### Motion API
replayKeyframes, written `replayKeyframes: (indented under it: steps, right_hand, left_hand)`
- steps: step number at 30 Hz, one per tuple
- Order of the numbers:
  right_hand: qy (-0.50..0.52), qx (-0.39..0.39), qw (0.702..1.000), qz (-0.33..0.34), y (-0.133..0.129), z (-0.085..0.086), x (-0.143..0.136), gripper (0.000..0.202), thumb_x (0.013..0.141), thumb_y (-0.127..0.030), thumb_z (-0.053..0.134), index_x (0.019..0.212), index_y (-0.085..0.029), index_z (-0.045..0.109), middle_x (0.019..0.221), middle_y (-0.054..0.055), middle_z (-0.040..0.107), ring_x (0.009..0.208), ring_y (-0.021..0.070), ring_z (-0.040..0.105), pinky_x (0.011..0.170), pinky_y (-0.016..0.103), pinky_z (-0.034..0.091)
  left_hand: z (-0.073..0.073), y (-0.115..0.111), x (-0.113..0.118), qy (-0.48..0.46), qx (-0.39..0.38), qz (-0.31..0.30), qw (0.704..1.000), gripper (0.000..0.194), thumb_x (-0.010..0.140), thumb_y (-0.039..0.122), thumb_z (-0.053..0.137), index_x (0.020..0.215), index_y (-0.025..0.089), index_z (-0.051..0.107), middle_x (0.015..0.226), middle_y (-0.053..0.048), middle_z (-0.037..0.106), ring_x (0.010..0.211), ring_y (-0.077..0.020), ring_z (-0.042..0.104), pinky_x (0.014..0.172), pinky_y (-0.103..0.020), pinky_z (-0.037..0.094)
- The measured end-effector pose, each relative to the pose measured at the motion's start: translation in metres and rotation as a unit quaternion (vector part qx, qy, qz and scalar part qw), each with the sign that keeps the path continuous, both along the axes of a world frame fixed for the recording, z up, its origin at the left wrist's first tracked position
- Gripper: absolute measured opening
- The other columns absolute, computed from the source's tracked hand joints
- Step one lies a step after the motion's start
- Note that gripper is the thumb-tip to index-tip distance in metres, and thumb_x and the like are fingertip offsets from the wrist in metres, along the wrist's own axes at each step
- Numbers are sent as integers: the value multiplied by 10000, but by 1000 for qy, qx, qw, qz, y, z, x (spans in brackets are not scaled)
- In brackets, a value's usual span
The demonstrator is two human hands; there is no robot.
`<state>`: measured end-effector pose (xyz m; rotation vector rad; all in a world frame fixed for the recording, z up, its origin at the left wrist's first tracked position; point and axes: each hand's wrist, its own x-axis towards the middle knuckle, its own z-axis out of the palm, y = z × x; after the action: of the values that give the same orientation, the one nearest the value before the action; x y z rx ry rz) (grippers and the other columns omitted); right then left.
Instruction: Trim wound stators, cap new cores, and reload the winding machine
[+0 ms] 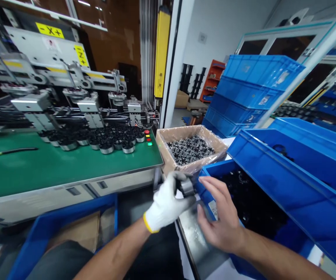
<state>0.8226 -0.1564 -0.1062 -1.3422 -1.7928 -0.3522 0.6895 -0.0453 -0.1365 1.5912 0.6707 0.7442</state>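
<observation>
Cable (pixel 13 151), black with a yellow-green stretch, lies at the far left on a green worktop (pixel 57 171); below the worktop's edge a blue tray (pixel 68 210) holds brown cardboard (pixel 82 233). Behind the worktop stands a machine (pixel 48 48) with yellow labels, its silver blocks (pixel 88 105) lined up above a crowd of round black-and-silver pieces (pixel 106 146) set close together. Near the worktop's right corner sit small coloured buttons (pixel 148 138), and a yellow upright (pixel 162 54) rises behind them. Next comes the left hand (pixel 168 202), in a white glove with a yellow cuff (pixel 148 224); its thumb and fingers are closed around a round part (pixel 187 187), dark with a silver band and blurred, held up in front of a cardboard box (pixel 165 153). That box, lined with clear plastic, contains many ring-shaped pieces (pixel 189 149). Under the hands runs a metal surface (pixel 195 233). The right hand (pixel 223 217) is bare, thumb and fingers spread apart, just beside the round part; whether a fingertip touches it cannot be told. Past it, a blue bin (pixel 204 194) holds a heap of black pieces (pixel 255 194). Farther back are an orange shelf (pixel 214 72) and stacked blue crates (pixel 252 87). Rightmost, another blue container (pixel 290 179) sits slanted over that bin.
</observation>
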Motion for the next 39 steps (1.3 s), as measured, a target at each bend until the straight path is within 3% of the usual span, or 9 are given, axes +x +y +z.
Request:
replayKeyframes:
  steps: [4, 8, 13, 24, 27, 30, 33, 35, 39]
  right_hand:
    - [57, -68, 996, 4, 5, -9, -4, 638, 819, -115, 655, 1420, -139, 441, 1291, 181, 574, 1242, 277, 588, 1023, 428, 571]
    - [60, -67, 994, 56, 7, -10, -6, 466, 830, -139, 709, 1256, -191, 528, 1155, 126, 659, 1099, 236, 675, 939, 359, 601]
    - [72, -64, 992, 79, 2, -2, -7, 427, 858, -173, 694, 1259, -205, 551, 1173, 130, 692, 1082, 237, 701, 931, 359, 607]
    - [15, -56, 993, 105, 3, -6, -5, 463, 874, -125, 637, 1330, -160, 566, 1185, 162, 695, 1116, 255, 699, 947, 359, 614]
    - [44, -62, 991, 107, 4, -6, -6, 482, 870, -140, 665, 1336, -175, 545, 1203, 157, 685, 1129, 248, 690, 956, 363, 610]
    - [64, -46, 992, 98, 5, -3, -6, 516, 844, -115, 647, 1339, -196, 524, 1212, 144, 668, 1135, 243, 679, 941, 376, 613]
    - [39, -18, 997, 71, 4, 0, -4, 520, 834, -98, 649, 1326, -208, 526, 1131, 121, 670, 1057, 232, 690, 899, 376, 624]
    - [18, -6, 998, 62, 4, 1, -3, 550, 843, -112, 663, 1361, -201, 501, 1078, 112, 673, 1015, 231, 694, 874, 372, 632]
    - [12, -12, 998, 52, 4, 2, -3, 622, 828, -102, 672, 1411, -171, 468, 1169, 155, 646, 1081, 251, 674, 873, 374, 634]
  left_hand:
    - [22, 2, -27, 65, 93, 55, 992, 592, 638, 235, 821, 1158, 258, 540, 1205, -18, 683, 1043, -219, 684, 935, -357, 548]
    - [38, -8, -38, 79, 219, 6, 973, 678, 516, 297, 937, 1108, 264, 608, 1055, 6, 658, 907, -204, 685, 778, -316, 558]
    - [39, 1, -46, 3, 305, -56, 951, 870, 337, 376, 1030, 1107, 257, 642, 1113, -14, 643, 933, -207, 697, 740, -298, 572]
    - [36, 8, -44, -42, 484, -11, 874, 652, 639, 731, 803, 943, 161, 716, 861, -73, 757, 682, -223, 725, 583, -321, 560]
    - [25, 9, -42, -96, 461, -4, 882, 616, 657, 698, 816, 969, 179, 706, 850, -64, 753, 695, -206, 727, 621, -302, 574]
    - [14, 7, -44, -134, 332, -27, 933, 665, 695, 693, 793, 1166, 239, 672, 1094, -81, 749, 955, -234, 746, 829, -325, 609]
    - [8, 5, -45, -62, 237, -35, 969, 960, 659, 591, 874, 1480, 304, 468, 1429, -113, 600, 1246, -300, 645, 1001, -403, 573]
    - [7, 4, -43, -24, 253, -33, 967, 1058, 552, 490, 962, 1474, 308, 477, 1435, -111, 577, 1252, -315, 635, 1000, -407, 572]
    - [5, 6, -39, -71, 295, -34, 952, 601, 670, 466, 910, 1188, 298, 656, 1184, -47, 670, 1060, -224, 705, 890, -323, 590]
